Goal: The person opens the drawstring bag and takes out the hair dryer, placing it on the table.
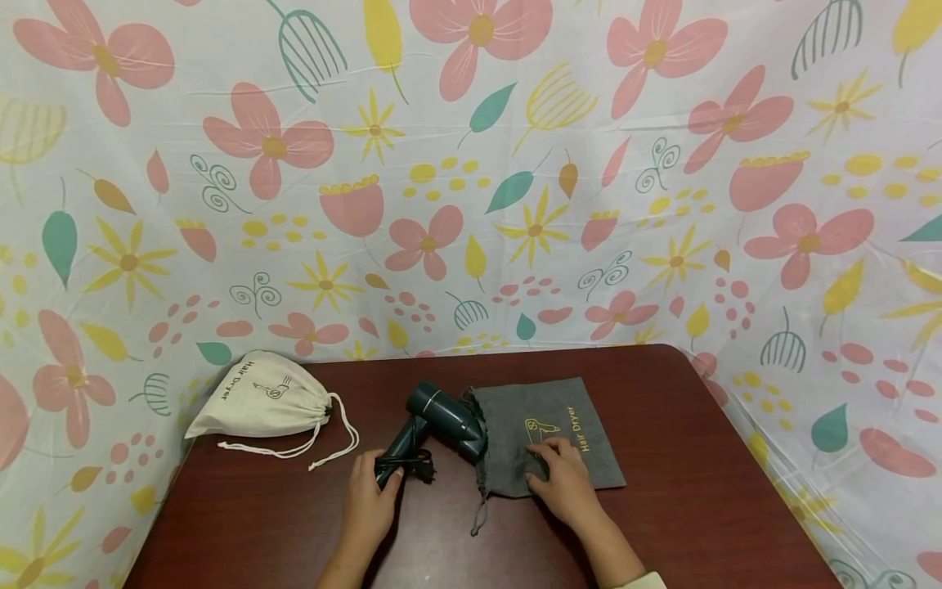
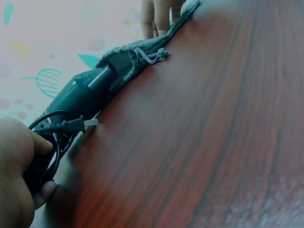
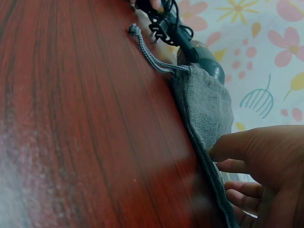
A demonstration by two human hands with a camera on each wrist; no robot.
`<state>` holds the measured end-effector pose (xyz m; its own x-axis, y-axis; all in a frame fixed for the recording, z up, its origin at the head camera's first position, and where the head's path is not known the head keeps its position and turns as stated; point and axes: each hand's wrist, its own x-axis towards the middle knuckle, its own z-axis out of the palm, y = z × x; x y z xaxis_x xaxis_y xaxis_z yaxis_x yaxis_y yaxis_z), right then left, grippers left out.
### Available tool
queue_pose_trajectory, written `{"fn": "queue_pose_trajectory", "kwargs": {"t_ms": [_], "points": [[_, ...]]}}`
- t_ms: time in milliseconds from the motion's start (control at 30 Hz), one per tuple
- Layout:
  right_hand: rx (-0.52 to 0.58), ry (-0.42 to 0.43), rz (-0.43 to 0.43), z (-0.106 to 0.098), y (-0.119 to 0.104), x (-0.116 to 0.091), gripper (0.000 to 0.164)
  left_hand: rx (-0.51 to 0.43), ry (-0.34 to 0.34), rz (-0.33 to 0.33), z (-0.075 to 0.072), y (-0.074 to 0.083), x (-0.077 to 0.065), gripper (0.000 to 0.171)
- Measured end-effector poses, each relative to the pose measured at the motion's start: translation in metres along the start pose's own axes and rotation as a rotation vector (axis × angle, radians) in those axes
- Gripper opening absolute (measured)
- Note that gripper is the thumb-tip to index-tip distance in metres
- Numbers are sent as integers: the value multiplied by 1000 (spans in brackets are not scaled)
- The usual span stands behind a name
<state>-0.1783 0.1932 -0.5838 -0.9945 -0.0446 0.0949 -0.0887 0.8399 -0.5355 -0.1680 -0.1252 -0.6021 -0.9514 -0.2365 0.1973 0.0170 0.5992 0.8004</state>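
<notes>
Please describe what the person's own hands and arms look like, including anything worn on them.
The left hand is bare, with no glove, and no sleeve shows on its forearm within the head view. The right hand is also ungloved; a pale cream sleeve shows on that arm at the picture's bottom edge.

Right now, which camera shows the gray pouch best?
The head view: the gray pouch faces the camera, "Hair Dryer" lettering readable. The left wrist view shows it edge-on, with its drawstring; the right wrist view shows it steeply slanted, lettering unseen.
</notes>
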Motion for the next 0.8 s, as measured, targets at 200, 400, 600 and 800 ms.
{"fn": "queue_pose_trajectory", "kwargs": {"t_ms": [200, 400, 600, 800], "points": [[0, -12, 5, 0, 0, 0, 43, -8, 19, -10, 1, -1, 0, 37], [3, 24, -7, 1, 1, -1, 44, -8, 30, -32, 2, 1, -1, 37], [-9, 22, 8, 1, 2, -2, 44, 10, 22, -51, 1, 4, -2, 39], [-19, 23, 17, 0, 3, -3, 45, 17, 18, -52, 0, 8, -5, 41]]}}
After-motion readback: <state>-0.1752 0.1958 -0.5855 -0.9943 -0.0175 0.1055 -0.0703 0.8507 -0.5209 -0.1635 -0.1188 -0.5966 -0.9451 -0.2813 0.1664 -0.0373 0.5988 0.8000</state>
